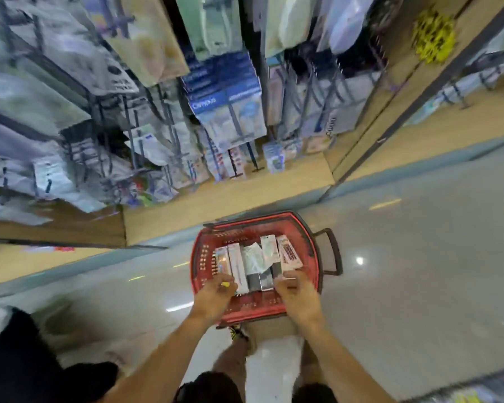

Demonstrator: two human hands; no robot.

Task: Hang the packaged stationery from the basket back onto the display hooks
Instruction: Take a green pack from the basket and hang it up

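The red basket (255, 311) sits on the shop floor just in front of the person, with a row of packaged stationery (256, 261) lying side by side inside it: about 5 long, narrow packs, their far ends pointing toward the display rack. Both hands reach into the near end of the basket. The left hand (216, 289) has its fingers (227, 279) curled down over the near end of the leftmost packs, and something small and yellow shows at the fingertips; whether it truly pinches a pack or only rests on it cannot be told through the blur. The right hand (296, 295) curls its fingers over the near end of the rightmost packs, touching them, the grip equally unclear.

By the look of them, these packs are light card-and-plastic blisters: fairly stiff along their length, slick on the clear face, and likely to slide against each other when 1 is lifted. The safest hold seems to be a pinch on the flat card near one end, thumb on one face and fingers behind, leaving the hang hole free.

The display hooks (233, 123) stand well apart from the basket, above and beyond it, already crowded with hanging goods.
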